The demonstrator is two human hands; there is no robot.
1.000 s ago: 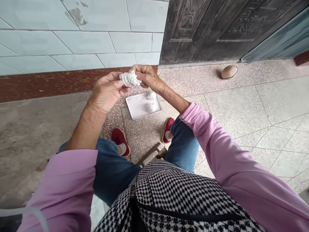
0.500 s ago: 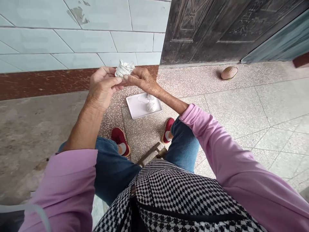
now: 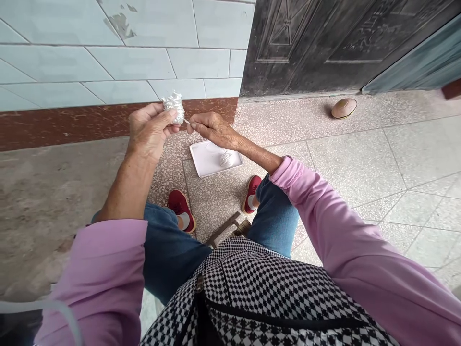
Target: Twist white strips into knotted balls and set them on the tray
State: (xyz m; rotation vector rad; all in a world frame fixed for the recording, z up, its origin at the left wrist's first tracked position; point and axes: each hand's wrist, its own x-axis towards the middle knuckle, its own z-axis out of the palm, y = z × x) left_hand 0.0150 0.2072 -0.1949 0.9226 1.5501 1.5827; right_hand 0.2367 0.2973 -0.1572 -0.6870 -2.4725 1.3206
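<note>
My left hand is raised in front of me, its thumb and fingers closed on a small white ball of string. My right hand is just to its right, pinching the strand of string that comes off the ball. Below the hands, a white square tray lies on the floor with another small ball of white string and a loose strand on it. I sit with my knees apart, red shoes on either side of the tray's near edge.
A pale tiled wall with a red-brown base band runs along the left. A dark embossed door stands at the back right. A small tan round object lies on the floor by the door. A wooden stool edge shows between my legs.
The white ball has gone from held between both hands to my left hand alone, and moved left and up. My right hand has drawn away, pinching the strand.
</note>
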